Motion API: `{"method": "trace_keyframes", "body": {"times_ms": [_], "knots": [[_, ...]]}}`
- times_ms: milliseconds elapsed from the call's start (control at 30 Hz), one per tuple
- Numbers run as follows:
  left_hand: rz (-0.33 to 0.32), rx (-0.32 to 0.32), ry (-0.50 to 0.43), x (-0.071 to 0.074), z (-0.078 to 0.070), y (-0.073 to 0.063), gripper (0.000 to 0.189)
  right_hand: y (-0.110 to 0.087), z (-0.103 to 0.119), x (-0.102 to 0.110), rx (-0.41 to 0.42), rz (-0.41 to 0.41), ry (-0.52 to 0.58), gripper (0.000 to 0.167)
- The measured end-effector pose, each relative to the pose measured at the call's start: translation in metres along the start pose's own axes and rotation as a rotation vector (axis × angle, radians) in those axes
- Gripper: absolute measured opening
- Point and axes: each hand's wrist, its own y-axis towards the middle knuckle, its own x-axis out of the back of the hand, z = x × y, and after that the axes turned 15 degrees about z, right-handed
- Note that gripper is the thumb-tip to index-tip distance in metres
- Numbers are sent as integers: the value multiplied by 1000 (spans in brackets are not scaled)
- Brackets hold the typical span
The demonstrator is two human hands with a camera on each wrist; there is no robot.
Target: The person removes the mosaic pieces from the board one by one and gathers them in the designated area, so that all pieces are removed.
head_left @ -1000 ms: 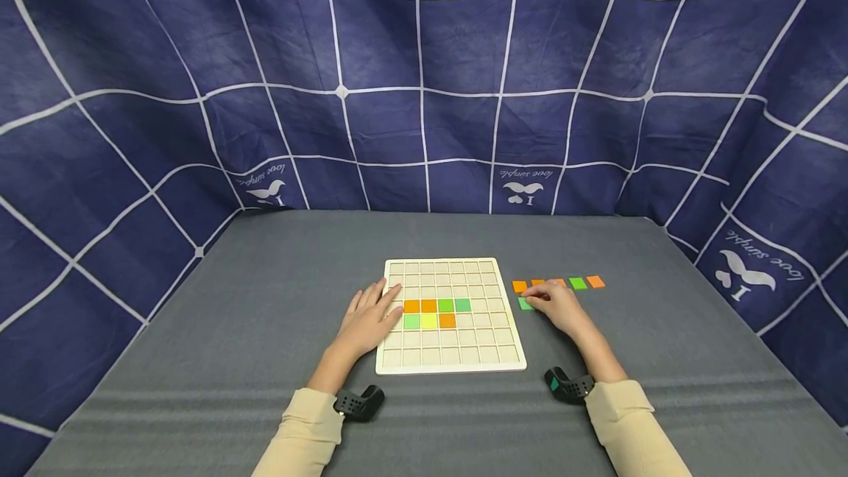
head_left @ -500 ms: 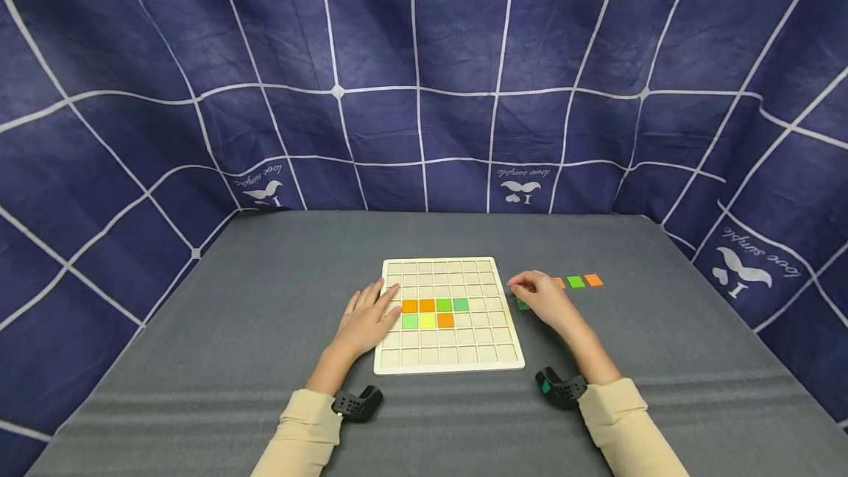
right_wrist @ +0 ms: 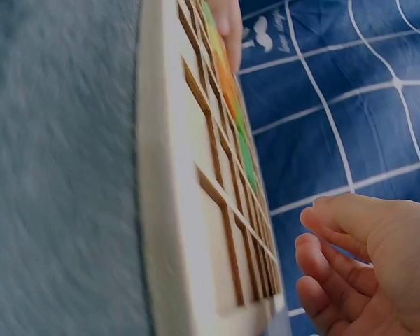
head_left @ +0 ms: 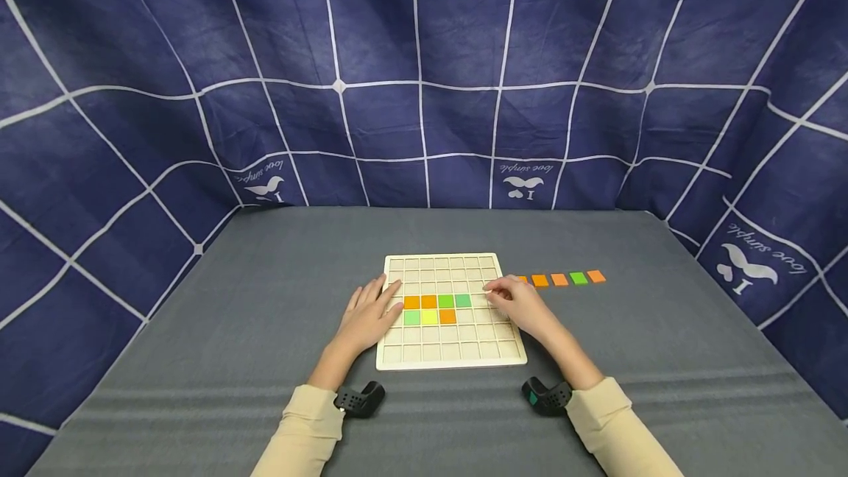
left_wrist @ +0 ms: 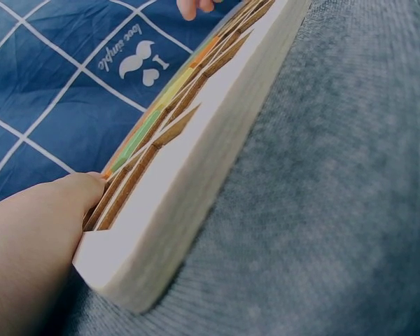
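A pale wooden grid board (head_left: 464, 344) lies on the grey table. On it sit several coloured tiles (head_left: 429, 309): orange and green in one row, with light green, yellow and orange below. My left hand (head_left: 369, 315) lies flat on the board's left edge, fingers straight; its skin touches that edge (left_wrist: 35, 238). My right hand (head_left: 520, 306) hovers over the board's right side, fingertips near the green end of the upper row. Its fingers are curled (right_wrist: 364, 266), and what they hold, if anything, is hidden.
A row of loose tiles (head_left: 559, 280), orange with one green tile (head_left: 578, 278), lies on the table right of the board. Blue checked cloth (head_left: 424, 94) walls in the table at the back and both sides. Black wrist cameras (head_left: 358, 397) sit by both sleeves.
My right hand has moved left from the loose tiles to above the board's right side. The single green tile that lay beside the board is no longer in sight. The left hand has stayed put.
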Motion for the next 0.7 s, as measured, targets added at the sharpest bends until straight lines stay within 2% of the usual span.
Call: {"method": "trace_keyframes", "body": {"times_ms": [133, 300, 700], "knots": [[3, 2, 0, 1, -1, 1, 53, 2, 1, -9, 32, 24, 9, 18], [8, -4, 0, 2, -2, 1, 54, 4, 3, -19, 24, 53, -3, 19], [8, 6, -10, 4, -4, -2, 53, 11, 9, -25, 48, 28, -111, 22]]}}
